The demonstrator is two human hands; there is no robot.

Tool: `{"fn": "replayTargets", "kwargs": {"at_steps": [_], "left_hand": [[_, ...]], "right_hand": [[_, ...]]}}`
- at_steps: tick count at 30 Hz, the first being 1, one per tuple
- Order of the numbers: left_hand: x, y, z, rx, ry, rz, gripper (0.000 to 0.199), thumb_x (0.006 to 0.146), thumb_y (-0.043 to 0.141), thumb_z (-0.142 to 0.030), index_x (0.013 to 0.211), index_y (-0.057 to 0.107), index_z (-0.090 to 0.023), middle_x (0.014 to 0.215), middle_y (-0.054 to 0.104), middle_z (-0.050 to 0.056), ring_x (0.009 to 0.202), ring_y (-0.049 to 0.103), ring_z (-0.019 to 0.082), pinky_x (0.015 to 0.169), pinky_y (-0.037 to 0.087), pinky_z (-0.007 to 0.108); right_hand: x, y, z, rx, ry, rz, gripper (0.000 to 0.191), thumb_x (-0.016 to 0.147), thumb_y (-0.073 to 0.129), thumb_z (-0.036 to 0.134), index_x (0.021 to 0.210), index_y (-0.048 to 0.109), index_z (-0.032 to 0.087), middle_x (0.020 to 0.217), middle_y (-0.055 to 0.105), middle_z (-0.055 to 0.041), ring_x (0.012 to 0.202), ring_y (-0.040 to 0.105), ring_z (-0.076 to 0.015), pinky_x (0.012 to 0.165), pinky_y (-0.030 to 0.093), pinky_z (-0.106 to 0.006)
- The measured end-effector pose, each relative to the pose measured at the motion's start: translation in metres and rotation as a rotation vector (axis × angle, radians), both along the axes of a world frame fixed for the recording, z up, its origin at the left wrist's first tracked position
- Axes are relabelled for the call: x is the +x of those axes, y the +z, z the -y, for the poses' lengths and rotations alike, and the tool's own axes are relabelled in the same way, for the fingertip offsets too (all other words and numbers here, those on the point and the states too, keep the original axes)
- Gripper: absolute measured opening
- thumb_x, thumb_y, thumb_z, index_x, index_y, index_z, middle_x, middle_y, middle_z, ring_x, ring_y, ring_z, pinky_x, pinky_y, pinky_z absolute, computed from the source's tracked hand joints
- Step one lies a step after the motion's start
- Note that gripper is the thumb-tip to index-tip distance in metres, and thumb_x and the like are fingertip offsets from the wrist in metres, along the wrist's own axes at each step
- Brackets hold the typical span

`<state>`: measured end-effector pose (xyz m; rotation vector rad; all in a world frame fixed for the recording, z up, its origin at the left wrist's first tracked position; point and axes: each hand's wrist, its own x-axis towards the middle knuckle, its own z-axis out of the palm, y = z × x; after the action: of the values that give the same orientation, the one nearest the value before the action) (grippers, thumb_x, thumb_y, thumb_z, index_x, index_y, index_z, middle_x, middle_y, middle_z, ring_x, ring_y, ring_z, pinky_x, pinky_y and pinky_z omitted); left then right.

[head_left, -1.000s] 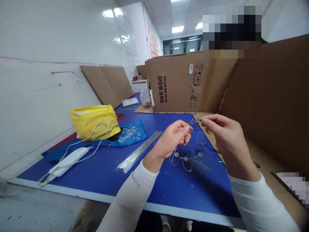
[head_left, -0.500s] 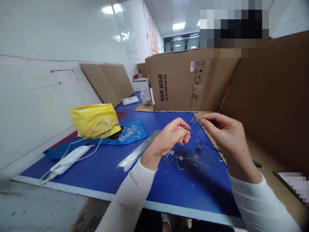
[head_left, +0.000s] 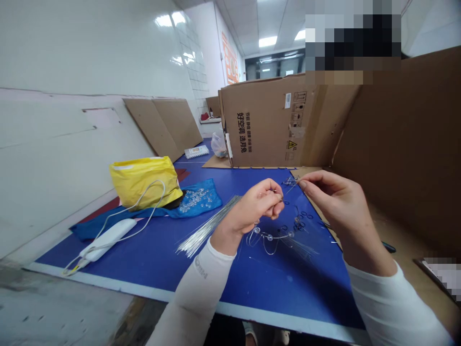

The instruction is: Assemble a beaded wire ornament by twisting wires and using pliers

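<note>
Closest to me, my left hand (head_left: 254,206) is curled almost shut, its fingertips (head_left: 275,193) pinched around a thin wire, and my right hand (head_left: 334,202) is nearly closed too, with thumb and forefinger together on a small wire cluster (head_left: 290,181) just beyond the left fingers. White sleeves (head_left: 198,293) cover both forearms. Below and between my hands, a beaded wire piece (head_left: 270,236), with clear beads and dark loops, hangs just off or rests on the blue table (head_left: 317,298); I can't tell which, and the left hand seems to hold its upper end. Beside my left wrist lies a loose bundle of silver wires (head_left: 205,228). Farther left, a blue cloth (head_left: 201,199) carries a heap of clear beads (head_left: 192,200), with a yellow plastic bag (head_left: 144,182) against it. A white power adapter (head_left: 108,239) and its white cable (head_left: 151,204) lie nearer the table edge. To my right, a dark-handled tool (head_left: 389,247) sits on a cardboard sheet (head_left: 403,144). Ahead stands a cardboard box (head_left: 273,127) printed with black lettering, with a clear plastic bag (head_left: 219,145) and a white tray (head_left: 196,152) near its left side. Cardboard panels (head_left: 162,127) lean against the white wall (head_left: 72,53).
</note>
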<state>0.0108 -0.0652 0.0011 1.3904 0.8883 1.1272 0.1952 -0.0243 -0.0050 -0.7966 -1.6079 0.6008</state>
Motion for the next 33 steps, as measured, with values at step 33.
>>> {"fn": "replayTargets", "kwargs": {"at_steps": [33], "left_hand": [[-0.0033,0.0021,0.0016,-0.067,-0.046,-0.035,0.008,0.081,0.051,-0.016,0.084,0.057,-0.018,0.048,0.047,-0.010,0.040,0.034,0.004,0.049,0.038,0.020]], "right_hand": [[0.0040,0.0004,0.0002,0.168,0.205,0.224,0.010,0.094,0.066,0.023,0.088,0.073,0.023,0.084,0.073,-0.0018,0.077,0.065,-0.0172,0.074,0.048,-0.032]]}}
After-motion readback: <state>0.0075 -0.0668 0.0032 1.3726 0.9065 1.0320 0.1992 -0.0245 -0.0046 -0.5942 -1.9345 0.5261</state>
